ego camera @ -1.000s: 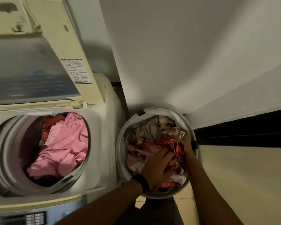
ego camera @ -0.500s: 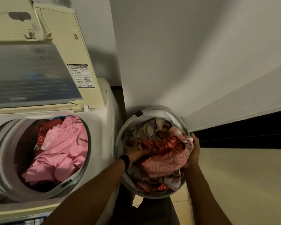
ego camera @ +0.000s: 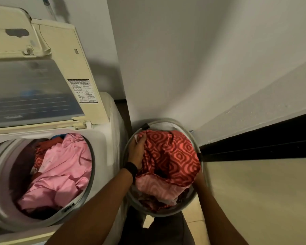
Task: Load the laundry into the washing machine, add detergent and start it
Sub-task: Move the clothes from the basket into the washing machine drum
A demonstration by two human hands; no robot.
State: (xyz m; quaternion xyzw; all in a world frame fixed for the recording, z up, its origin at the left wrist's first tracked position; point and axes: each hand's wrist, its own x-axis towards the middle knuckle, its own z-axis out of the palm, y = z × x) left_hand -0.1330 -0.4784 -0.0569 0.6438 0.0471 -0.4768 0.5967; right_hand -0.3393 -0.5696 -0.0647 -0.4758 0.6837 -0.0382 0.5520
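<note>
Gripping the cloth [ego camera: 173, 156] at its 10 o'clock edge was the left hand [ego camera: 137, 149]; right hand [ego camera: 199, 177] at 4 o'clock — mostly hidden under cloth, grasp could not be told. Cloth lay heaped in the basket [ego camera: 193, 137]. Washer [ego camera: 102, 138] stood at basket's 9 o'clock — open, laundry [ego camera: 60, 174] inside.

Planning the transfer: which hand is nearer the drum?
Left. Left hand grips cloth at the basket edge beside the drum; right hand at the far edge, mostly hidden.

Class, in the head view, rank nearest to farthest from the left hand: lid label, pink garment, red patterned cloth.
1. Red patterned cloth, gripped by the left hand.
2. Pink garment, in the drum, leftward.
3. Label, on the raised lid, up-left.
</note>
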